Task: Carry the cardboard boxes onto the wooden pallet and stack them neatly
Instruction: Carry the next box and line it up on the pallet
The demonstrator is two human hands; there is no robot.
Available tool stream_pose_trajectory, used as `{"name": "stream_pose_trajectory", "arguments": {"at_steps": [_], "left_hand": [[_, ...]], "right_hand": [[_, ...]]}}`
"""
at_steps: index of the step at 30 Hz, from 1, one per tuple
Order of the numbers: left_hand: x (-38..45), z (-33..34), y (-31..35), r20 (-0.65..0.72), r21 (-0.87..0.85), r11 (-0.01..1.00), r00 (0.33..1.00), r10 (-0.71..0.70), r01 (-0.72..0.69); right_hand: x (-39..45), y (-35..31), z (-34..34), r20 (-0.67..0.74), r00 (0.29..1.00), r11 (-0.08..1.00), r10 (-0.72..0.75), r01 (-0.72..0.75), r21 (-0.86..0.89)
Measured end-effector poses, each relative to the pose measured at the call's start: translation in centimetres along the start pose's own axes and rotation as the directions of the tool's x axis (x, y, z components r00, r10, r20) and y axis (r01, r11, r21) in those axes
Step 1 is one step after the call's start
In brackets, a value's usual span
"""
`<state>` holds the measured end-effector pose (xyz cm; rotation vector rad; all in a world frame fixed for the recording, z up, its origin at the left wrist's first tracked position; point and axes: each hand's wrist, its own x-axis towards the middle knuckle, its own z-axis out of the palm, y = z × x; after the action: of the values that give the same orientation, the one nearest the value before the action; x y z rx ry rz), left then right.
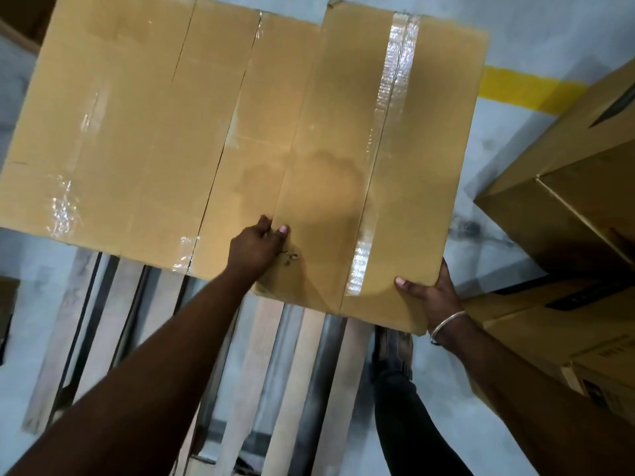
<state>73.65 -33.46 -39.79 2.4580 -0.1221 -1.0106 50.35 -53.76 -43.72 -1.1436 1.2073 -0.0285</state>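
My left hand (256, 245) grips the near left edge of the box (343, 159), fingers (264, 223) curled into the seam against the neighbouring box (113, 125), thumb on top. My right hand (434, 298) holds the box's near right corner, thumb over the top, the other fingers wrapped down the side out of sight; a bangle (446, 326) sits on that wrist. The box lies flat over the pallet (261, 355), pressed beside the neighbouring box, clear tape (381, 146) along its top. The slats show bare below its near edge. More boxes (570, 207) are stacked to my right on the grey floor (508, 32), near a yellow line (525, 89).
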Motion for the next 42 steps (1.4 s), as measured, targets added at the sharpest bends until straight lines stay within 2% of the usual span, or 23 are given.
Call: {"name": "stream_pose_trajectory", "arguments": {"at_steps": [3, 7, 20, 25, 31, 34, 37, 42], "left_hand": [[0.5, -0.5, -0.6, 0.050, -0.045, 0.999, 0.999, -0.008, 0.010], [0.6, -0.2, -1.4, 0.056, -0.134, 0.991, 0.998, -0.010, 0.017], [1.2, -0.1, -1.9, 0.019, -0.135, 0.991, 1.000, -0.021, 0.024], [0.9, 0.7, -2.0, -0.003, -0.184, 0.983, 1.000, 0.019, -0.019], [1.3, 1.0, -1.9, 0.052, -0.163, 0.983, 0.996, -0.071, 0.079], [1.0, 0.8, -1.9, 0.012, -0.173, 0.983, 0.998, -0.057, 0.058], [-0.4, 0.9, -2.0, 0.016, -0.164, 0.986, 0.999, -0.034, 0.036], [-7.1, -0.3, -2.4, 0.088, -0.135, 0.982, 0.989, -0.122, 0.133]], "right_hand": [[-0.2, 0.0, 0.1, 0.007, 1.000, 1.000, -0.001, 0.001, 0.019], [-0.4, 0.0, 0.3, 0.013, 0.998, 0.997, 0.068, -0.069, 0.037], [-0.1, 1.2, 0.6, -0.047, 0.997, 0.995, 0.063, -0.060, 0.079], [-0.1, 1.3, 0.3, -0.033, 0.998, 0.998, 0.057, -0.056, 0.020], [-0.1, 1.4, 0.6, -0.058, 0.997, 0.999, 0.047, -0.047, 0.004], [0.2, 1.6, 0.4, -0.042, 0.998, 0.996, 0.036, -0.040, -0.081], [0.3, 1.6, -0.1, -0.036, 0.996, 0.979, 0.087, -0.092, -0.184], [-2.8, 0.1, 0.2, -0.117, 0.985, 0.906, 0.124, -0.160, -0.392]]}}
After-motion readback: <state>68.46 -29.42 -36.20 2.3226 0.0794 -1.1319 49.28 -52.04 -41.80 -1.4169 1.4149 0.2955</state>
